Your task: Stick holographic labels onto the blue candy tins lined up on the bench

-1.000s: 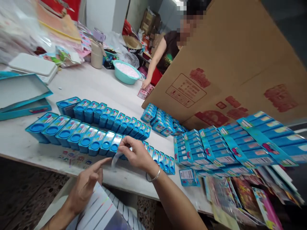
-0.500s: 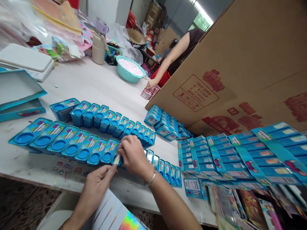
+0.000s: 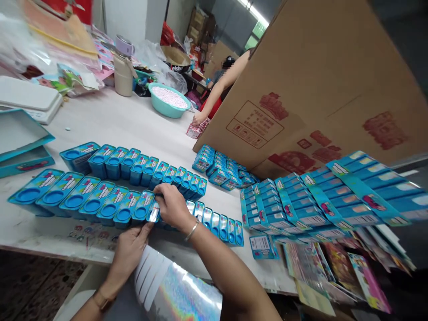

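A: Quick, where's the work at?

B: Looks like sealing, mid-row. A holographic strip (image 3: 154, 215) sits on a box in the front row of blue boxes (image 3: 83, 200), approx. mid-row, at the near edge of the tabletop (image 3: 133, 120).

A: Hands?

B: The right hand (image 3: 172, 206) is on top of that box, fingers (image 3: 160, 200) curled tight, holding the strip's upper end down on the lid. The left hand (image 3: 129, 249) comes up from below w/ fingertips (image 3: 147, 227) bunched at the strip's lower end, on the box's front face. Pinching or just pressing? Can't tell.

A: So the strip's half on?

B: Prob. The top end looks stuck, the bottom end not confirmed. Boxes to the right of the hand in that row seem unsealed, but that's too small to be sure.

A: What does the next move need?

B: IMO: smooth the strip down over the lid edge w/o shoving the box, since its neighbours touch it on both sides. Then a fresh strip off the sticker sheet (image 3: 180, 290), which lies in the lap just below the tabletop edge.

A: Anything in the way?

B: No. The back row (image 3: 140, 165) sits just behind, and the big cardboard carton (image 3: 317, 80) is well to the right. A co-worker's hand (image 3: 197, 119) is at the far end, near a teal bowl (image 3: 167, 100), well apart.
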`<state>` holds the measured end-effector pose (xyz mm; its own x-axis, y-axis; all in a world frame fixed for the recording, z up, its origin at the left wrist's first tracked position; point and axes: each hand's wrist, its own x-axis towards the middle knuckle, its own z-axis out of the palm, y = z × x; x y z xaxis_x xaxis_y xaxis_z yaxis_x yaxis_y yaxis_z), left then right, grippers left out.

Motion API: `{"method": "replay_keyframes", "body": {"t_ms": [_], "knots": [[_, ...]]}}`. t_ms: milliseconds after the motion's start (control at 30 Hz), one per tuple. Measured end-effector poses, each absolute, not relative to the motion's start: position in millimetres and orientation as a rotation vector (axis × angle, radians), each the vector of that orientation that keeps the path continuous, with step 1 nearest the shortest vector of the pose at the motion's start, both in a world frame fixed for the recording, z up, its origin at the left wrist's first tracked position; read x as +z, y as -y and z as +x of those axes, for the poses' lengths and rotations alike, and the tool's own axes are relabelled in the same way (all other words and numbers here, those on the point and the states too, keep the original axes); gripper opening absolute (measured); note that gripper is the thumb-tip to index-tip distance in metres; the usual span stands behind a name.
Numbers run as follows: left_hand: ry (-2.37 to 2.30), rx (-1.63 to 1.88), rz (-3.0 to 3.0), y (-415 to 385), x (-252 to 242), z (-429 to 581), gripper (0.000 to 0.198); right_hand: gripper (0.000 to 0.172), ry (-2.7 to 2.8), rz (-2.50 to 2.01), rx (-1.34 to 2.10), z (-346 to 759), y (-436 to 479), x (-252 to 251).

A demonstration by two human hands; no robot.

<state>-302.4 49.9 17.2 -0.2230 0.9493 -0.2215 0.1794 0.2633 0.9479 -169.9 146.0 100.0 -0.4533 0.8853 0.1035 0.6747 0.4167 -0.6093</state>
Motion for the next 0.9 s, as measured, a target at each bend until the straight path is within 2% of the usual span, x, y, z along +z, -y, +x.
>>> {"method": "replay_keyframes", "body": {"t_ms": [167, 233, 300, 400, 533, 600, 767, 900], "knots": [[-1.514, 1.075, 1.166, -34, 29, -320, 0.054, 0.037, 2.21, -1.223, 0.78, -135, -109, 147], [-1.433, 1.013, 1.287, -22, 35, -327, 0.05, 0.037, 2.323, -1.199, 0.78, -115, -72, 167], [-1.376, 0.953, 1.413, -10, 40, -327, 0.047, 0.046, 2.487, -1.251, 0.719, -100, -30, 173], [-1.341, 0.918, 1.532, 3, 42, -317, 0.04, 0.049, 2.512, -1.449, 0.471, -91, 22, 149], [-1.326, 0.914, 1.582, 9, 40, -300, 0.047, 0.02, 2.205, -1.51, 0.218, -91, 56, 95], [-1.337, 0.883, 1.563, 8, 40, -296, 0.049, 0.012, 2.083, -1.469, 0.087, -90, 63, 79], [-1.387, 0.791, 1.501, 5, 45, -295, 0.052, 0.025, 2.055, -1.222, -0.244, -85, 64, 72], [-1.389, 0.81, 1.467, 3, 53, -297, 0.052, 0.025, 2.064, -1.123, -0.279, -84, 55, 75]]}}
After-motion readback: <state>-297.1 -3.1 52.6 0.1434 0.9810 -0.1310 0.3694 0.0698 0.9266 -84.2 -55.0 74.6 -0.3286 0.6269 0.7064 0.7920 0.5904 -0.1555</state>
